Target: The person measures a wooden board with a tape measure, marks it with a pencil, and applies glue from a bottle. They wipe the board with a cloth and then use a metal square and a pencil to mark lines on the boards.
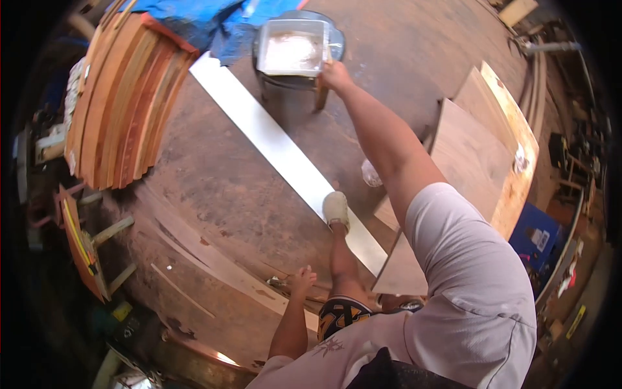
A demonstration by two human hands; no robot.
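Observation:
My right hand [334,75] reaches far forward to the right edge of a clear rectangular container [295,47] with a pale content, its fingers closed at the rim beside something brownish, too small to name. The container rests on a dark round stool [337,44]. My left hand [303,280] hangs low near my left leg, fingers partly curled and apart, with nothing visible in it. A long white board [269,142] lies diagonally across the floor, and my shoe [335,209] is on it.
Curved wooden pieces [123,104] stand stacked at the left, near a blue tarp [188,23]. Plywood sheets [470,152] and a blue box [534,235] are on the right. Wood strips [214,253] lie on the floor at lower left.

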